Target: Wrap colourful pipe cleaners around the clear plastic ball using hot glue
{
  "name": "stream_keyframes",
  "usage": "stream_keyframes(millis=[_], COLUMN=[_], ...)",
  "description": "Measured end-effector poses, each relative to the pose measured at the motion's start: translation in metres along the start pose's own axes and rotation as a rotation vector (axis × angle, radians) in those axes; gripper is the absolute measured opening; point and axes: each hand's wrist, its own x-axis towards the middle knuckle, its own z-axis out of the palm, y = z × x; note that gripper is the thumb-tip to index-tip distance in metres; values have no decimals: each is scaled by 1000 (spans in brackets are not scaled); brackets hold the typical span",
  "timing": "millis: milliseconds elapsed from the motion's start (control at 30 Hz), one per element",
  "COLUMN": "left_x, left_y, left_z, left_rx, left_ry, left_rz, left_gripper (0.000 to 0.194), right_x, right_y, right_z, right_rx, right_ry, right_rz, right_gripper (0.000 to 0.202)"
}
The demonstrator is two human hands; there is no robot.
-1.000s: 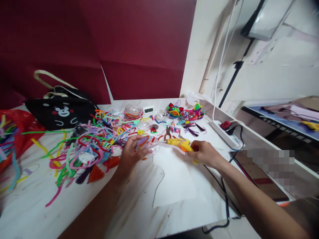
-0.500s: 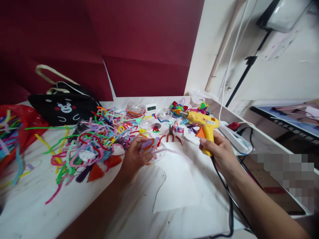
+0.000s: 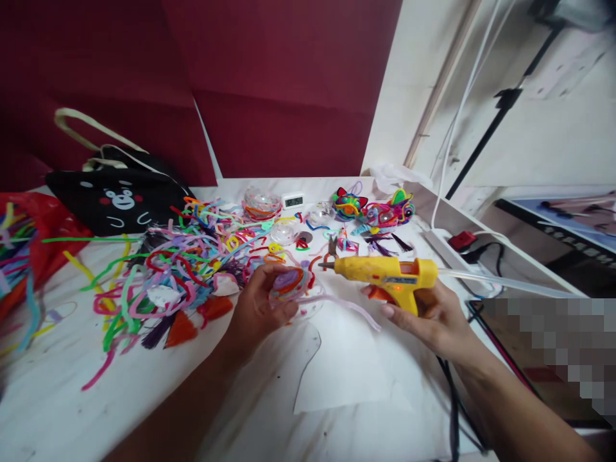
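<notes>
My left hand [image 3: 267,298] is closed around a clear plastic ball [image 3: 310,307] with purple and orange pipe cleaner coiled on its side. A pale lilac pipe cleaner [image 3: 353,307] trails from it to the right. In my right hand [image 3: 428,321] is a yellow hot glue gun [image 3: 392,274], its metal nozzle pointing left, a short way from the ball. A clear glue stick [image 3: 505,282] sticks out of the gun's back, and a small orange light glows on its side. Beneath the hands lies a sheet of white paper [image 3: 341,372].
A tangled heap of pipe cleaners [image 3: 178,269] covers the left of the table. Pliers [image 3: 332,246], a digital clock [image 3: 293,201] and finished-looking colourful balls [image 3: 350,204] sit at the back. A power strip [image 3: 447,253] and a dark tablet-like panel [image 3: 520,366] lie right.
My right hand has turned the glue gun level, its nozzle now lower and further left, nearer the ball. My left hand keeps its hold on the ball. The view has shifted slightly.
</notes>
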Motion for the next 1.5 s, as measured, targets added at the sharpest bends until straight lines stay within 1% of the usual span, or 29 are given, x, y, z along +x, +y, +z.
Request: stream_keyframes(millis=[167, 267, 400, 500, 667, 800, 967, 1033, 1200, 1333, 1500], left_x=[-2, -2, -2, 0, 5, 5, 7, 8, 7, 7, 7], left_y=[4, 4, 2, -1, -4, -4, -6, -7, -13, -12, -5], left_z=[3, 3, 2, 0, -5, -5, -6, -6, -8, -8, -4], left_rx=[-37, -43, -27, -21, 18, 26, 52, 54, 50, 44, 40], left_ry=[2, -18, -7, -10, -76, -40, -81, -73, -70, -92, -46], left_rz=[-12, -19, -5, -20, -17, -13, 8, 0, 6, 13, -32], left_gripper=[43, 41, 41, 45, 48, 46, 45, 45, 46, 46, 47], right_x=[-6, -7, -8, -8, -10, -11, -12, -13, -17, -18, -15], right_y=[-3, -7, -11, -12, -10, -10, -12, -11, -10, -12, -19], right_z=[-2, -4, -5, -5, -6, -7, -7, -8, -10, -9, -4], right_rx=[-91, -152, -151, -149, -208, -275, -366, -410, -529, -646, -770], right_ry=[-51, -129, -234, -276, -278, -239, -240, -249, -244, -219, -207], right_rz=[-41, -63, -71, -78, -139, -251, -353, -368, -439, -527, -633], right_gripper=[30, 25, 24, 22, 30, 28, 35, 32, 15, 17, 15])
